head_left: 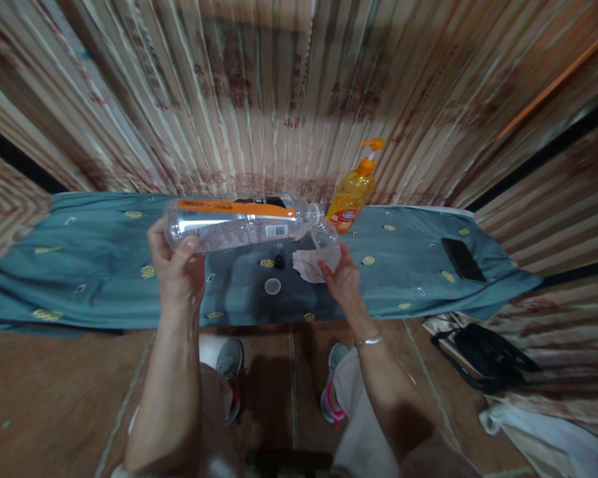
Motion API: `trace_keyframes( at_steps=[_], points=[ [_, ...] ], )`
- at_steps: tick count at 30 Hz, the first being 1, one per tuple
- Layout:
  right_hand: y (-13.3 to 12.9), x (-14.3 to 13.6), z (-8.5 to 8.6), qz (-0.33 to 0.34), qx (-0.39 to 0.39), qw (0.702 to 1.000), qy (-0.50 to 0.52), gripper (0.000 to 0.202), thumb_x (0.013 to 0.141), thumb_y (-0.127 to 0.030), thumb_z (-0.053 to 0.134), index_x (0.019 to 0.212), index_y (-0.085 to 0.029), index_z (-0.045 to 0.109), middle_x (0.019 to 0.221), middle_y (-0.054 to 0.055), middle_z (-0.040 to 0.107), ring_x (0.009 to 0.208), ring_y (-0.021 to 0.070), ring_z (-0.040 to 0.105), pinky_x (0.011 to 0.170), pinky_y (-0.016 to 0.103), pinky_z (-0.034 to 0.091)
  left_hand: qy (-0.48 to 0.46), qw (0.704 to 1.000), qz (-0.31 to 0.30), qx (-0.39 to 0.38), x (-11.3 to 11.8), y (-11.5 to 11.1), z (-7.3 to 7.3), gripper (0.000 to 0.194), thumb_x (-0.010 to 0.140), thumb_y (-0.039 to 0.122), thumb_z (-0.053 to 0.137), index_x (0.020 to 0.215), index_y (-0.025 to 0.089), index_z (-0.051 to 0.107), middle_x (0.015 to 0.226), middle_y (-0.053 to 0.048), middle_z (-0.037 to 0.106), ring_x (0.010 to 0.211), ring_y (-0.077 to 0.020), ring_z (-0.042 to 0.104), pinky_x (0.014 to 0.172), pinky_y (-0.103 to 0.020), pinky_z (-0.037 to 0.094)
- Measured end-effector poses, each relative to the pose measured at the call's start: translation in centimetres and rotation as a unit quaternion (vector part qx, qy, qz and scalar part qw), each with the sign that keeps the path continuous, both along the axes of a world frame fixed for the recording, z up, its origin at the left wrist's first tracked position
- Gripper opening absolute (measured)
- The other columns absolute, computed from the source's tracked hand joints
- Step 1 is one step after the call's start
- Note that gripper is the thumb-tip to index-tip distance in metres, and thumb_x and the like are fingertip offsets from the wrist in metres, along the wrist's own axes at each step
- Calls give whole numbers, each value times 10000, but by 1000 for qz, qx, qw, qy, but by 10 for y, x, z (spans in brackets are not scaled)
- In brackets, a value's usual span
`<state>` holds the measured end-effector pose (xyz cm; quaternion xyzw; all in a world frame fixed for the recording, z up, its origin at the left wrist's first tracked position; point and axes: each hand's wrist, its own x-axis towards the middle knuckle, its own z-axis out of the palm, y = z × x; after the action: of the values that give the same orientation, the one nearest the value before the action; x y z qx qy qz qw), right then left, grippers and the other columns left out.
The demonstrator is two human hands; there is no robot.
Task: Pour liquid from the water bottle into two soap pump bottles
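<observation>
My left hand [179, 265] grips the base end of a large clear plastic bottle [239, 222] with an orange and silver label. The bottle lies nearly level in the air, its open neck pointing right. That neck meets a small clear plastic container [327, 240], which my right hand [341, 275] holds from the right with fingers closed around it. Whether liquid passes between them I cannot tell. Beneath the container is a crumpled white tissue [306, 267]. A small black cap [279, 261] and a round translucent lid [272, 286] lie on the cloth below the bottle.
An orange pump bottle [351, 199] stands behind the small container. A teal patterned cloth [104, 265] covers the table, with a dark phone [463, 259] at its right. Striped curtains [229, 99] hang close behind. A black bag [483, 352] sits low on the right.
</observation>
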<state>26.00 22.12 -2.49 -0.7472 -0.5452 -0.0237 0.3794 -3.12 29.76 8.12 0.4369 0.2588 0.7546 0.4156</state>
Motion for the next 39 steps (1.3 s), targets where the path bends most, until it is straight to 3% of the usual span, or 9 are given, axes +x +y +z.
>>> trace_keyframes(
  at_steps=[12,31,39],
  points=[
    [1,1,-2,4,6,1000,-7,736,912,-543,525,1433,-31,442,1341,279,635,1232,338,641,1053,530,512,1,1000,-11,16,-1,2,-2,515,520,361,935,959,274,681,938,36,606,899,-152,580,783,-274,483],
    [-1,0,0,1,-5,1000,-8,715,912,-495,537,1444,-28,432,1343,282,631,1236,334,640,1051,520,513,-19,1000,-16,4,-3,3,-2,528,490,320,942,966,292,716,930,40,633,850,-140,585,689,-236,477],
    [-1,-1,-1,-6,0,1000,-9,688,916,-507,533,1423,-50,445,1328,283,640,1223,337,650,1030,515,525,-11,1000,-18,6,-4,2,-4,514,513,334,942,977,314,720,963,43,638,912,-150,604,755,-251,486]
  ],
)
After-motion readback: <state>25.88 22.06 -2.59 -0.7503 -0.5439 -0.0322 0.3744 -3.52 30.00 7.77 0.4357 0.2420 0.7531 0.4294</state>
